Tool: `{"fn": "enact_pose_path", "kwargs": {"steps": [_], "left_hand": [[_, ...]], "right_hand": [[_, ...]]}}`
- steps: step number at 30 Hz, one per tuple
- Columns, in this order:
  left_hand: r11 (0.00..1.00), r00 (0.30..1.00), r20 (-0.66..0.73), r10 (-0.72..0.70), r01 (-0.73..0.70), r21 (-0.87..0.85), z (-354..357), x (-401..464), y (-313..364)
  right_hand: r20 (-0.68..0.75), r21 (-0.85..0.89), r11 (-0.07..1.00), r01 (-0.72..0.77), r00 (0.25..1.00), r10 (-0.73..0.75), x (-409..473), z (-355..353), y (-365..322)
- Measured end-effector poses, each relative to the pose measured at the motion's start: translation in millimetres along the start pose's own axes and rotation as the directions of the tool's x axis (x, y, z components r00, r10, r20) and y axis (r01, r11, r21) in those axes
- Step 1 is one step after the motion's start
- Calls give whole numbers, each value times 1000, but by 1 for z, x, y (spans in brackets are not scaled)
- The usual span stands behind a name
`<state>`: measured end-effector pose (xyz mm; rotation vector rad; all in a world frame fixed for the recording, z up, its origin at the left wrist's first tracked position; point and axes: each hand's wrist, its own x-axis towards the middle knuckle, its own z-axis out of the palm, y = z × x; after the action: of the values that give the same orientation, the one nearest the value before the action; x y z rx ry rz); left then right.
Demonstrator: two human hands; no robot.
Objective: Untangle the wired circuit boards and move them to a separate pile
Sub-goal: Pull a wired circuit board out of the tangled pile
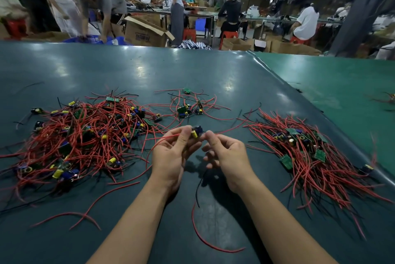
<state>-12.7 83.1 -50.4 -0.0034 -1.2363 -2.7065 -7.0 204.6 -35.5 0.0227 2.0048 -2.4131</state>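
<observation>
Red-wired circuit board [196,132] pinched by left hand [171,154], right hand [226,157] (carton lettering unreadable)

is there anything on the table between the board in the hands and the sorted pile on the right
Nothing visible blocks it. The circuit board, pinched between the left hand and right hand, is held above the table. Between it and the right pile lies only bare green mat, with that pile's loose wire ends at its edge.

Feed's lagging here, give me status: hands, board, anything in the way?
Left hand and right hand both pinch one circuit board above the table. Its wires trail down. Tangled pile left, sorted pile right. Nothing blocking.
</observation>
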Motion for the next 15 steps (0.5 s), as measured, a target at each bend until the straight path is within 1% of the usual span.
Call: {"fn": "enact_pose_path", "kwargs": {"steps": [2,4,6,10,12,15], "left_hand": [[996,1000,16,-18,17,91,0,-1,-1],[990,999,21,-42,39,132,0,-1,-2],[986,996,19,-92,88,138,0,0,-1],[975,982,8,-189,187,116,-1,1,2],[974,980,18,-200,197,112,-1,2,3],[978,988,43,-149,141,151,-1,1,1]], "right_hand": [[2,86,996,15,1000,-15,1,0,0],[-37,156,988,23,999,-17,3,-2,0],[-66,197,980,10,998,3,5,-4,0],[-16,263,963,-56,998,62,6,-5,0],[9,263,963,-64,998,64,6,-7,0],[-13,188,982,-20,1000,23,6,-7,2]]}}
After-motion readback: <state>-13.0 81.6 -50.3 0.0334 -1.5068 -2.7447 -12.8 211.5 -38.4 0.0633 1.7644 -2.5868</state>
